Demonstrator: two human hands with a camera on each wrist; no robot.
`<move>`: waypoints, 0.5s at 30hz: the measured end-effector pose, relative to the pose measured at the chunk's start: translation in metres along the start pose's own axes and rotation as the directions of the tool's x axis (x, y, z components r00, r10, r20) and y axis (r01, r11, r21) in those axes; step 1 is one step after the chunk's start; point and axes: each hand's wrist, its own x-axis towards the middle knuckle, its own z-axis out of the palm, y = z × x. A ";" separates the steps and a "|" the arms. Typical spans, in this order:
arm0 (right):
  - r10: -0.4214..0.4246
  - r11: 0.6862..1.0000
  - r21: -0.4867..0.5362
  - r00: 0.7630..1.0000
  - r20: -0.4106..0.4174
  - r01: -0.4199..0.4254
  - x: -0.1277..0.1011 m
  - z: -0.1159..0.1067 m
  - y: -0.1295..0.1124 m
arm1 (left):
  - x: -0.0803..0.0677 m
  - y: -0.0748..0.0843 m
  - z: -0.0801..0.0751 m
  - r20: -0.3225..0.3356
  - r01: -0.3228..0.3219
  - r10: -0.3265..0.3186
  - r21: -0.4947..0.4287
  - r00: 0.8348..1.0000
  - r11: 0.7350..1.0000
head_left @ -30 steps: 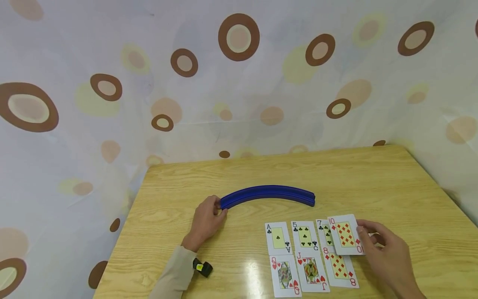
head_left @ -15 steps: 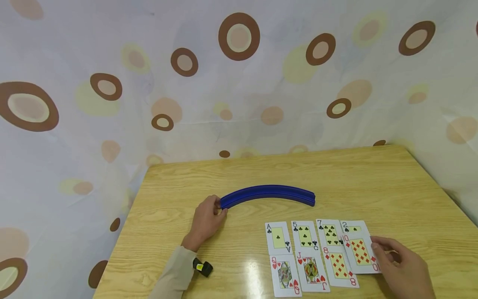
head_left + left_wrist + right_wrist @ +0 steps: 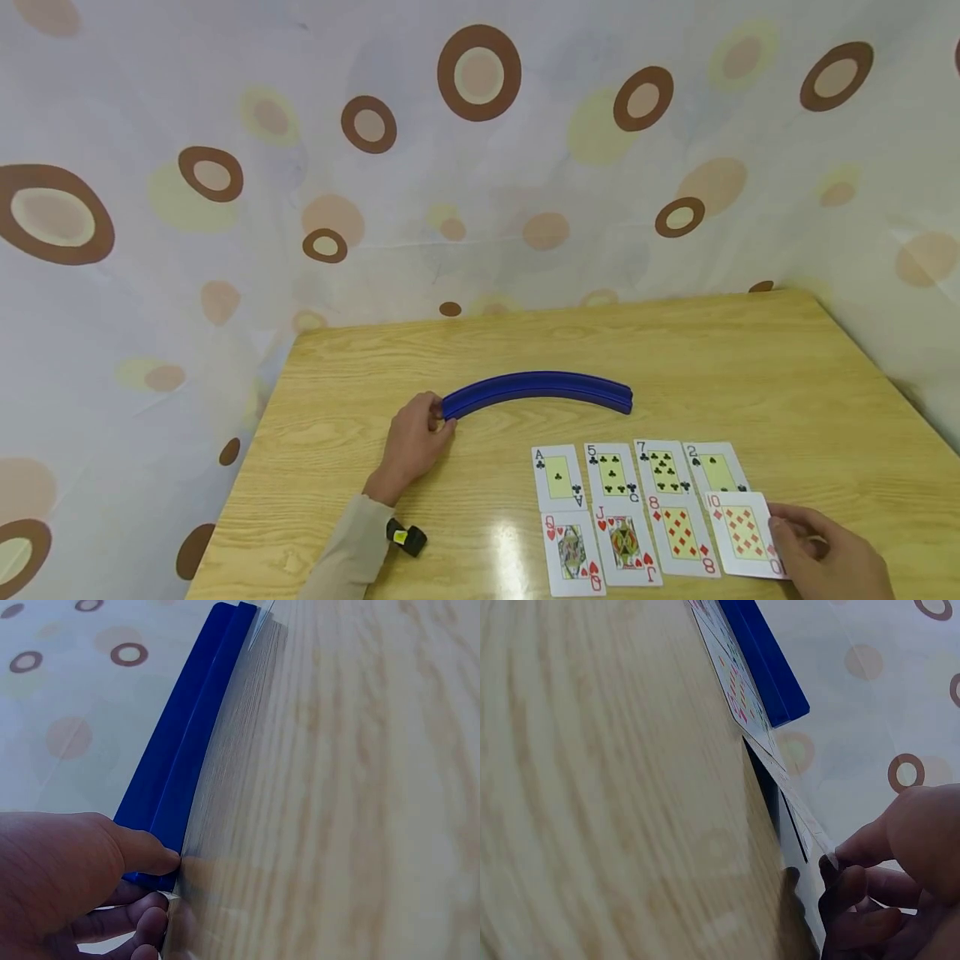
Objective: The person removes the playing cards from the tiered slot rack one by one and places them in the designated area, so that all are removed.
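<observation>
Head view: right hand (image 3: 832, 557) at 5 o'clock on the table (image 3: 787, 375), fingers pinching the 10 of diamonds (image 3: 745, 534), which lies below the 2 (image 3: 716, 468) and right of the 8 (image 3: 681, 537). Left hand (image 3: 413, 442) at 9 o'clock, fingers curled on the blue rack (image 3: 536, 389) end. Left wrist view: thumb (image 3: 146, 851) presses the rack (image 3: 191, 742). Right wrist view: fingertips (image 3: 847, 859) nip the card's (image 3: 799, 810) lifted edge.
</observation>
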 end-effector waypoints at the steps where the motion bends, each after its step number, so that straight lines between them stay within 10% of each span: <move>1: 0.000 1.000 0.004 1.000 -0.006 0.000 -0.001 0.001 0.001 | 0.000 0.000 0.001 0.002 0.005 -0.005 -0.001 1.000 1.000; 15: -0.003 0.999 0.040 0.994 -0.112 0.008 -0.008 0.001 -0.011 | 0.003 0.001 -0.001 -0.016 -0.030 0.030 0.006 0.999 1.000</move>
